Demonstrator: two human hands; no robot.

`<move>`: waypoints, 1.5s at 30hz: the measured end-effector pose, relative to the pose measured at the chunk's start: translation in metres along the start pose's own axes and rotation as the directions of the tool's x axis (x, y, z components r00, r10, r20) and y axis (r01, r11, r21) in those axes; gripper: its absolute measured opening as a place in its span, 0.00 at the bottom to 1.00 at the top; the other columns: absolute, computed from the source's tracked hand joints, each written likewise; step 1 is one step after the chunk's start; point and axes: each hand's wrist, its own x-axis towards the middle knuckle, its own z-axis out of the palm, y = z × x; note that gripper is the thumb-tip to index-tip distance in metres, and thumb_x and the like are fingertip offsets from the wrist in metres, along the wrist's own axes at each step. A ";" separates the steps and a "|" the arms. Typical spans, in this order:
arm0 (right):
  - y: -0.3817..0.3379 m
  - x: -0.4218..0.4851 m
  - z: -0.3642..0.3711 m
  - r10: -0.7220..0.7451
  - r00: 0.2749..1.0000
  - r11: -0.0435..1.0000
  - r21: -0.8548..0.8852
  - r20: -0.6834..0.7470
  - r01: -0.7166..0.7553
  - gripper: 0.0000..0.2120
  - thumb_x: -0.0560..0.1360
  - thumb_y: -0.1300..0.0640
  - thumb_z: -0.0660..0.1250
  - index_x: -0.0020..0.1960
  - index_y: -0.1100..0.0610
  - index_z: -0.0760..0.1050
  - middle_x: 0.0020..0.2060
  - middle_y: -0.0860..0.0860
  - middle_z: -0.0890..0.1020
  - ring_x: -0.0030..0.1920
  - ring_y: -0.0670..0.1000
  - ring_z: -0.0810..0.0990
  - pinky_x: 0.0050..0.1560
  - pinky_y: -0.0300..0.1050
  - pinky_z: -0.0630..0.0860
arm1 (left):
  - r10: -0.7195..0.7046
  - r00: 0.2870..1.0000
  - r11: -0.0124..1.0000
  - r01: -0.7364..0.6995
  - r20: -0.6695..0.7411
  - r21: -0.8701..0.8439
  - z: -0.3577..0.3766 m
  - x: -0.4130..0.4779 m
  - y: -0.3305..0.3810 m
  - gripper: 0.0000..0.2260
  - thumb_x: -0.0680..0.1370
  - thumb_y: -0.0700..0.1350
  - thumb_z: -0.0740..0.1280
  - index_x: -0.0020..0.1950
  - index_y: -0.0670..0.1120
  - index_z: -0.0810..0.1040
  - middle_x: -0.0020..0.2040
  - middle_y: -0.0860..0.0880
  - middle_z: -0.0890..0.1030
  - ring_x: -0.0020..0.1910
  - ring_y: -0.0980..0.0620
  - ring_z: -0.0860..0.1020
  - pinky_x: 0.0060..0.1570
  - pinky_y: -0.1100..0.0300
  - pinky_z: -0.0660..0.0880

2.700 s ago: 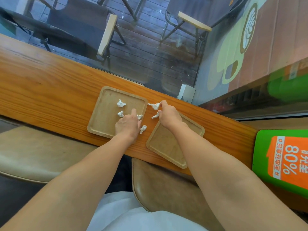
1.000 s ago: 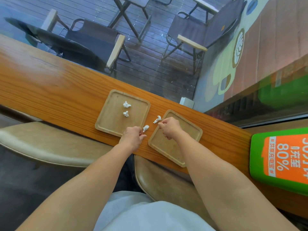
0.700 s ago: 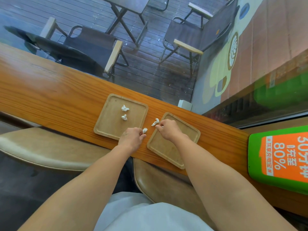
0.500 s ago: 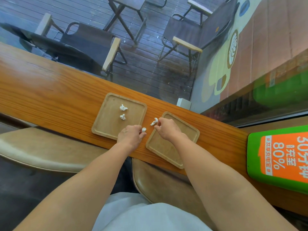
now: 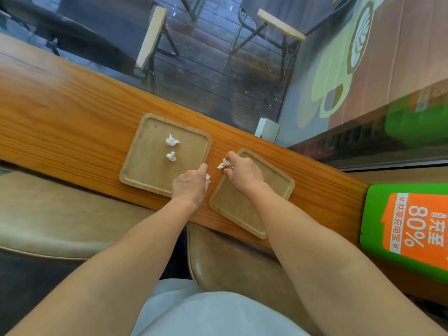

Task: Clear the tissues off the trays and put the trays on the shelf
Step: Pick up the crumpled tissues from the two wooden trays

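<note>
On the wooden surface [image 5: 72, 105], the right hand [image 5: 243, 174] pinched a tissue wad [image 5: 223, 164] in its closed fingers [image 5: 229, 157], over the gap just left of the right tray [image 5: 278, 187], while the left hand [image 5: 190, 185] curled its fingers [image 5: 203, 169] shut around another wad [image 5: 207, 177] at the near right corner of the left tray [image 5: 150, 170]. The left tray held two more wads [image 5: 172, 141] [image 5: 171, 156] near its middle. Left of the right tray across that narrow gap, it lay flat; the right tray's visible floor was bare.
</note>
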 end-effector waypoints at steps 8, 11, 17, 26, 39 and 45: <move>-0.004 0.009 0.010 -0.018 1.000 0.999 -0.030 0.014 0.018 0.09 0.79 0.46 0.64 0.53 0.49 0.67 0.42 0.53 0.78 0.40 0.56 0.76 0.36 0.50 0.72 | 0.047 0.997 0.998 -0.049 0.059 0.037 0.005 0.014 -0.008 0.07 0.78 0.49 0.68 0.51 0.49 0.72 0.42 0.45 0.81 0.39 0.42 0.80 0.34 0.54 0.70; -0.006 0.009 0.012 -0.067 0.997 0.994 -0.090 0.027 0.069 0.10 0.79 0.46 0.64 0.51 0.49 0.63 0.41 0.53 0.78 0.38 0.56 0.75 0.34 0.48 0.68 | 0.072 0.993 0.997 -0.075 0.094 0.030 0.005 0.018 -0.008 0.07 0.79 0.49 0.66 0.52 0.48 0.71 0.44 0.44 0.81 0.41 0.41 0.80 0.36 0.53 0.72; -0.014 0.007 0.018 -0.135 0.989 0.980 -0.139 0.053 0.141 0.12 0.80 0.46 0.64 0.55 0.51 0.64 0.40 0.52 0.76 0.37 0.55 0.76 0.34 0.49 0.72 | 0.088 0.985 0.996 -0.089 0.147 -0.004 0.005 0.018 -0.011 0.07 0.81 0.50 0.62 0.53 0.48 0.70 0.45 0.44 0.81 0.42 0.41 0.79 0.36 0.52 0.69; -0.019 -0.003 0.018 -0.024 0.993 0.999 -0.032 0.112 0.027 0.05 0.83 0.54 0.54 0.49 0.53 0.64 0.40 0.53 0.75 0.38 0.56 0.75 0.35 0.51 0.68 | 0.061 0.970 0.989 -0.027 0.233 -0.147 -0.003 0.004 -0.013 0.10 0.82 0.51 0.60 0.56 0.45 0.69 0.49 0.42 0.80 0.44 0.43 0.77 0.43 0.49 0.74; -0.002 -0.040 0.016 0.121 0.980 0.981 0.135 0.157 -0.142 0.06 0.81 0.59 0.57 0.53 0.51 0.71 0.46 0.52 0.74 0.44 0.54 0.76 0.44 0.49 0.74 | -0.063 0.958 0.859 0.195 0.280 -0.473 -0.018 -0.041 -0.015 0.09 0.82 0.45 0.55 0.53 0.45 0.74 0.42 0.44 0.79 0.37 0.46 0.76 0.36 0.55 0.72; -0.005 -0.049 0.003 0.087 0.984 0.978 0.174 0.154 -0.114 0.17 0.82 0.45 0.56 0.58 0.54 0.78 0.53 0.54 0.81 0.50 0.54 0.78 0.50 0.50 0.76 | -0.081 0.977 0.869 0.166 0.197 -0.466 -0.033 -0.046 -0.015 0.13 0.82 0.50 0.59 0.42 0.45 0.71 0.36 0.45 0.77 0.33 0.46 0.74 0.35 0.51 0.73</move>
